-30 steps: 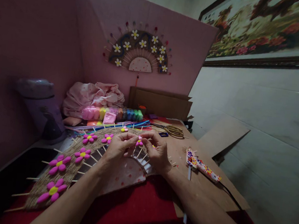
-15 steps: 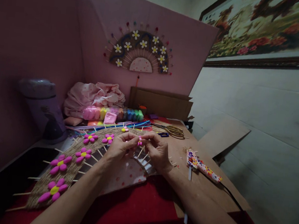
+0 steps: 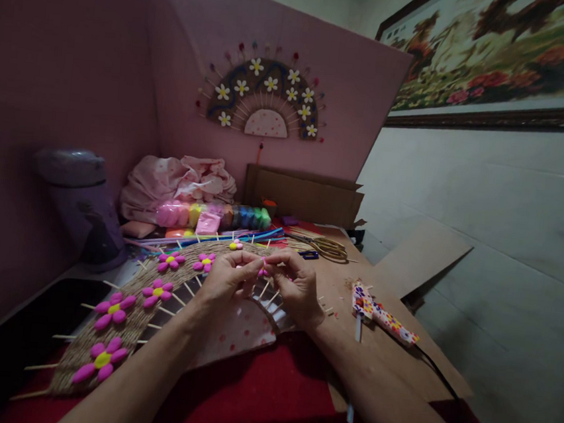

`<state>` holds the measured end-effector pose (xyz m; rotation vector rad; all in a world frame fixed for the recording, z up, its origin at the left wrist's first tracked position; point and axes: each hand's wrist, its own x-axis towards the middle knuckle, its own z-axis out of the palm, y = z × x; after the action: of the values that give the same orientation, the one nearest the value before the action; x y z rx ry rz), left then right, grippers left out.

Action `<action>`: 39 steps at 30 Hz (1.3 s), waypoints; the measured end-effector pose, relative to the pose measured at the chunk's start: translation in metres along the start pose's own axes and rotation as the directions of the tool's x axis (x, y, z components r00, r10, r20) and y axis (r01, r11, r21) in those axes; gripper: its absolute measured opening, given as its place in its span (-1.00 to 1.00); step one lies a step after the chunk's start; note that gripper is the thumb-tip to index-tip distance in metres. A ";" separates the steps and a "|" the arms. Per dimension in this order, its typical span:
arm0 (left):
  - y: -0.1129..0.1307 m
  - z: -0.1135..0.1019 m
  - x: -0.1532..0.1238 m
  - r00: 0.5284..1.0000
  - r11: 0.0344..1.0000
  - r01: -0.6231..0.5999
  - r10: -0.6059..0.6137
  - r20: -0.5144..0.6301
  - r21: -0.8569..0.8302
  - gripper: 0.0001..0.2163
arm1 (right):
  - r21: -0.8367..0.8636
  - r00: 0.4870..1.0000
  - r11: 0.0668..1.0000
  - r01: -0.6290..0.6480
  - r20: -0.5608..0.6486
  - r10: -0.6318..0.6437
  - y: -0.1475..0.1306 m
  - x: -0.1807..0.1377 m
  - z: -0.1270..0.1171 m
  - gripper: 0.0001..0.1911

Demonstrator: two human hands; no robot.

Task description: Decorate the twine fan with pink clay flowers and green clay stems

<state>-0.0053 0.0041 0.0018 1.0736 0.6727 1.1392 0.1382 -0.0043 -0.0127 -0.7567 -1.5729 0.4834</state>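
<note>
A small pink flower [image 3: 263,271] is pinched between thumb and forefinger of both the left hand [image 3: 228,277] and right hand [image 3: 297,287], their tips nearly meeting. Beneath the grip lies a twine-covered fan [image 3: 131,330]; scissors [image 3: 327,247] rest beyond, rightward.

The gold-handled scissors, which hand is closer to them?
Right. The gold-handled scissors lie beyond the right hand and to its right. The left hand is farther away, on the right hand's other side.
</note>
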 end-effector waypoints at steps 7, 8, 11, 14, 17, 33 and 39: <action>0.008 0.002 -0.002 0.986 0.994 -0.010 -0.008 -0.167 -0.111 -0.72 | -0.089 0.999 0.995 -0.045 -0.003 0.045 -0.001 0.000 -0.002 -0.88; 0.011 0.002 -0.003 0.980 0.992 -0.014 -0.011 -0.198 -0.126 -0.72 | -0.094 0.999 0.995 -0.041 -0.004 0.041 -0.001 0.001 -0.002 -0.88; 0.025 -0.002 -0.002 0.963 0.988 -0.069 0.029 -0.267 -0.139 -0.73 | -0.099 1.000 0.995 -0.029 -0.013 0.028 -0.002 0.002 -0.001 -0.89; 0.046 -0.006 0.001 0.948 0.990 -0.118 0.088 -0.306 -0.080 -0.73 | -0.103 1.000 0.994 -0.020 -0.020 0.018 0.000 0.003 -0.001 -0.88; 0.066 -0.010 0.008 0.937 0.988 -0.140 0.156 -0.313 0.071 -0.72 | -0.115 0.999 0.993 -0.039 -0.027 0.036 -0.001 0.007 -0.001 -0.88; 0.057 -0.083 0.063 0.911 0.261 -0.203 0.405 0.084 0.944 -0.88 | -0.568 0.946 0.814 -0.118 0.186 0.267 0.029 0.075 0.002 -0.88; 0.046 -0.098 0.073 0.880 0.148 -0.295 0.427 0.208 0.944 -0.91 | -0.509 0.860 0.832 -0.223 0.299 0.414 0.042 0.096 0.014 -0.80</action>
<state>-0.0844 0.1068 0.0138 2.4086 1.3590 1.1494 0.1303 0.0946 0.0236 -1.3794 -1.9852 0.5441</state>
